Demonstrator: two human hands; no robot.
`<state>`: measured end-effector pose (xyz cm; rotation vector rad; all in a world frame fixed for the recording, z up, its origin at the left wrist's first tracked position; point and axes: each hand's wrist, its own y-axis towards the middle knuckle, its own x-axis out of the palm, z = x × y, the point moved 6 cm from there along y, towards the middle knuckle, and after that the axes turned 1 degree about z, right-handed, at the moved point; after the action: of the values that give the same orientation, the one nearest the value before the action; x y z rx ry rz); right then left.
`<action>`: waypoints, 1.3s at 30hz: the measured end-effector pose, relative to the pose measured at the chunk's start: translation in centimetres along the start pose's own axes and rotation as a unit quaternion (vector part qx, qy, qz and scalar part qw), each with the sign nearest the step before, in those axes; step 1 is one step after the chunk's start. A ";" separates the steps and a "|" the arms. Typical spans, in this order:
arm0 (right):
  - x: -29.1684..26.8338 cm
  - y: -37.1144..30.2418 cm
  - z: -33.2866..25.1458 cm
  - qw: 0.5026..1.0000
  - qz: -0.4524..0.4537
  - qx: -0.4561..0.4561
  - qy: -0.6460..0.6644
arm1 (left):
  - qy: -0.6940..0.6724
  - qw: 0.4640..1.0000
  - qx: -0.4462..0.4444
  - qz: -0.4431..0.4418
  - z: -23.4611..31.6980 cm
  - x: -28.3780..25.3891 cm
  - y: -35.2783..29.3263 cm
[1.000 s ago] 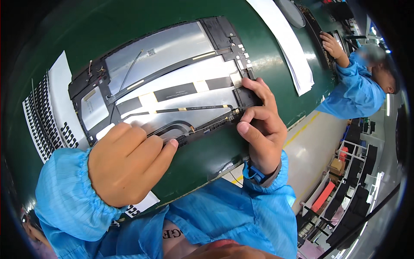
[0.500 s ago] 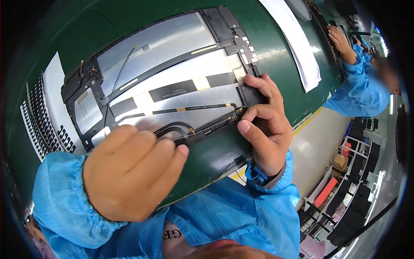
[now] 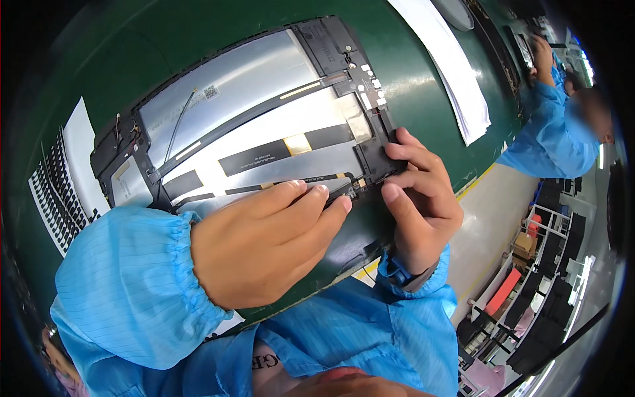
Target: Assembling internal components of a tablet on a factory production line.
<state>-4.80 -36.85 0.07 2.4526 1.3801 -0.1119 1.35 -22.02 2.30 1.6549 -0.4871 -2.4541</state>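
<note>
An opened tablet-like device (image 3: pixel 235 69) lies flat on the green table, showing silver plates, black strips and a dark frame. Across its near edge reaches my left hand (image 3: pixel 248 245), back uppermost. Its fingers are bunched, their tips at a small connector area (image 3: pixel 357 186) near the device's right corner; whatever is under them is hidden. My right hand (image 3: pixel 426 208) is closed round that same right corner, thumb at the near side and fingers along the right edge. A thin loose wire (image 3: pixel 182 119) rests on the upper silver plate.
Left of the device lie white sheets with rows of black pieces (image 3: pixel 56 188). A stack of white paper (image 3: pixel 453 79) and part of a round grey object (image 3: pixel 456 13) lie beyond it. Another person in blue (image 3: pixel 552 142) works at right. Shelves with bins (image 3: pixel 522 278) stand past the table edge.
My left hand has slid right along the device's near edge and now covers the curved black strip seen before. The device has shifted slightly. The other person's hand has moved up.
</note>
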 end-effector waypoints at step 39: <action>-1.8 3.0 2.1 0.994 -0.066 0.056 -0.074 | 0.043 0.963 -0.249 0.095 1.4 -3.1 -12.7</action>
<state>-3.00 -40.39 -0.78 2.3841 1.5047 -0.4032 2.11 -8.95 1.17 1.4202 -0.0042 -2.1230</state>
